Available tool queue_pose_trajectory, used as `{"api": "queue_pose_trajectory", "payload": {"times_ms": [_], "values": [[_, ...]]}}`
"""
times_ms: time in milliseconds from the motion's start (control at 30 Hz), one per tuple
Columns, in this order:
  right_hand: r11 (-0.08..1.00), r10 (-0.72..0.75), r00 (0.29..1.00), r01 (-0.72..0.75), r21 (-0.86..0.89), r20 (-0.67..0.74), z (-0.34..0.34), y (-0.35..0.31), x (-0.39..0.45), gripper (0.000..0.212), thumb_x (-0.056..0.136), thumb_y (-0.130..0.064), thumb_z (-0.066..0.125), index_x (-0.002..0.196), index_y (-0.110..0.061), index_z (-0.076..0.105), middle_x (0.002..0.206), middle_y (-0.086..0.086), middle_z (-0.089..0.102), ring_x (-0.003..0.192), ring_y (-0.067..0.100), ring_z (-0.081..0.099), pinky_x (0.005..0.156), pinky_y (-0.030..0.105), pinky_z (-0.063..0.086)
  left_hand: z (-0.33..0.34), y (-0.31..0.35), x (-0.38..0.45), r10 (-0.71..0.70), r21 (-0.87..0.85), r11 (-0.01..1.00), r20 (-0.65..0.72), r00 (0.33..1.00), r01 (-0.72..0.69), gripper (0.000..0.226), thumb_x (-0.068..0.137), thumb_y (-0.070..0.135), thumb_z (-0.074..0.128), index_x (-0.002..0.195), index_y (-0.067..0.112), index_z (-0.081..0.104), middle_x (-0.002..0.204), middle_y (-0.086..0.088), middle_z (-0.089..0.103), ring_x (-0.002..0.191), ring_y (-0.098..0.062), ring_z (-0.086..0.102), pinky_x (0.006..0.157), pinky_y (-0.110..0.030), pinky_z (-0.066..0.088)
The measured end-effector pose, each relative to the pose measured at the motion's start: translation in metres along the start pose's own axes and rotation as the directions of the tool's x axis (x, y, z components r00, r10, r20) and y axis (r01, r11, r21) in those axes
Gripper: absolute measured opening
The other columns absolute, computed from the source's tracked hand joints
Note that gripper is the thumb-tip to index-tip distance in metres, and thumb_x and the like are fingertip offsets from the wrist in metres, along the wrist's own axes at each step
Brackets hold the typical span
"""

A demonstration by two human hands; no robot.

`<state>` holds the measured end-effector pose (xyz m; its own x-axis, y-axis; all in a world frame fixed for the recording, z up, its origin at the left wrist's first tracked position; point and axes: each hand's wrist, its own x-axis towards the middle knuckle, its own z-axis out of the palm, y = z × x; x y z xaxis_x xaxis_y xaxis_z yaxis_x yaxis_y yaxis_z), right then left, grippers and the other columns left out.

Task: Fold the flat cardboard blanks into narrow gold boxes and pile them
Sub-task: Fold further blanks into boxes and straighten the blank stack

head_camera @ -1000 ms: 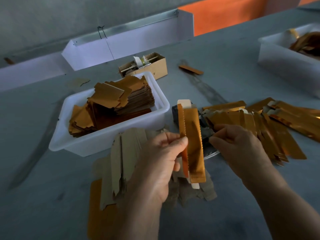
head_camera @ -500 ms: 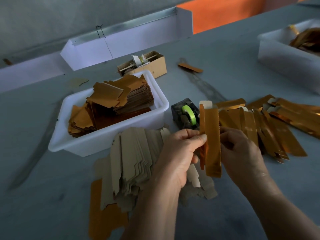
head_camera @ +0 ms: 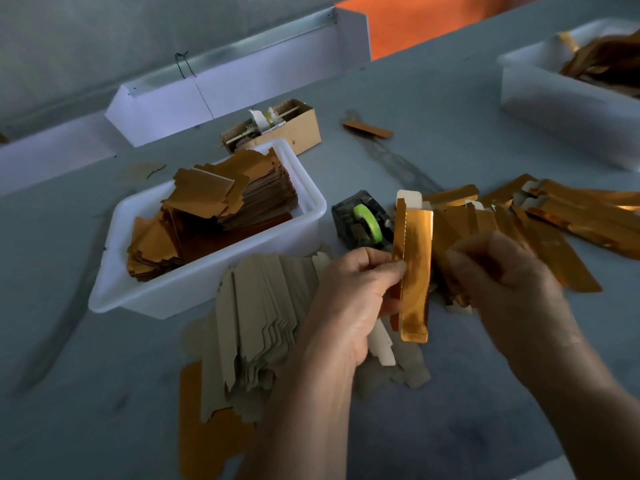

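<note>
Head: gold box (head_camera: 414, 271) farther right, upright.

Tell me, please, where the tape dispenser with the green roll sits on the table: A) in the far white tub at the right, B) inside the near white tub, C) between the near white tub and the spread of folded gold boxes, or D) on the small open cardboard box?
C: the tape dispenser stands on the table, with the near white tub to one side and the folded gold boxes to the other.

Dim, soft view; edges bowed, perhaps slightly blurred.
</note>
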<state>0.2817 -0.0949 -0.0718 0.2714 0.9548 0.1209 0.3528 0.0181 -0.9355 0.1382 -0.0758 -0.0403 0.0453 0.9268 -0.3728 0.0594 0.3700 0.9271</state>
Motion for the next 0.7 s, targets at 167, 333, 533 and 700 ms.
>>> {"api": "queue_pose_trajectory", "payload": {"times_ms": [167, 333, 533, 700], "values": [[0.970, -0.060, 0.951, -0.017, 0.244, 0.303, -0.017, -0.019, -0.007, 0.011, 0.074, -0.020, 0.059, 0.080, -0.021, 0.067, 0.072, -0.009, 0.066, 0.062, 0.000, 0.059, 0.054, 0.011, 0.047, 0.000, -0.001, -0.009, -0.021, -0.045, 0.999, 0.029, 0.999, 0.022, 0.004, 0.085, 0.006, 0.068, 0.085, 0.010, 0.067, 0.089, -0.009, 0.073, 0.074, -0.017, 0.073, 0.065, -0.024, 0.059], [0.991, -0.128, 0.931, 0.106, 0.083, 0.342, -0.009, -0.021, -0.006, 0.019, 0.082, -0.013, 0.062, 0.085, -0.029, 0.070, 0.081, -0.008, 0.069, 0.074, 0.004, 0.063, 0.057, 0.012, 0.049, -0.004, -0.002, -0.016, -0.058, -0.048, 0.997, 0.051, 0.997, 0.060, 0.007, 0.086, 0.003, 0.066, 0.081, 0.009, 0.068, 0.083, -0.011, 0.074, 0.071, -0.020, 0.073, 0.065, -0.027, 0.060], [0.977, -0.146, 0.931, 0.189, -0.099, 0.334, -0.005, -0.026, -0.007, 0.051, 0.080, -0.019, 0.065, 0.124, -0.041, 0.048, 0.081, -0.018, 0.065, 0.072, -0.002, 0.062, 0.065, 0.011, 0.050, -0.007, -0.002, -0.022, -0.036, -0.046, 0.998, 0.067, 0.997, 0.039, 0.007, 0.086, 0.003, 0.066, 0.081, 0.007, 0.068, 0.082, -0.012, 0.074, 0.073, -0.022, 0.074, 0.067, -0.029, 0.060], [0.974, -0.099, 0.955, 0.151, -0.171, 0.278, -0.002, -0.032, -0.007, 0.056, 0.078, -0.021, 0.070, 0.128, -0.030, 0.044, 0.072, -0.009, 0.066, 0.069, -0.004, 0.063, 0.061, 0.018, 0.054, -0.009, -0.002, -0.024, -0.027, -0.057, 0.998, 0.095, 0.995, 0.033, 0.007, 0.088, 0.000, 0.062, 0.086, 0.005, 0.068, 0.089, -0.016, 0.073, 0.078, -0.025, 0.073, 0.073, -0.032, 0.060]]}}
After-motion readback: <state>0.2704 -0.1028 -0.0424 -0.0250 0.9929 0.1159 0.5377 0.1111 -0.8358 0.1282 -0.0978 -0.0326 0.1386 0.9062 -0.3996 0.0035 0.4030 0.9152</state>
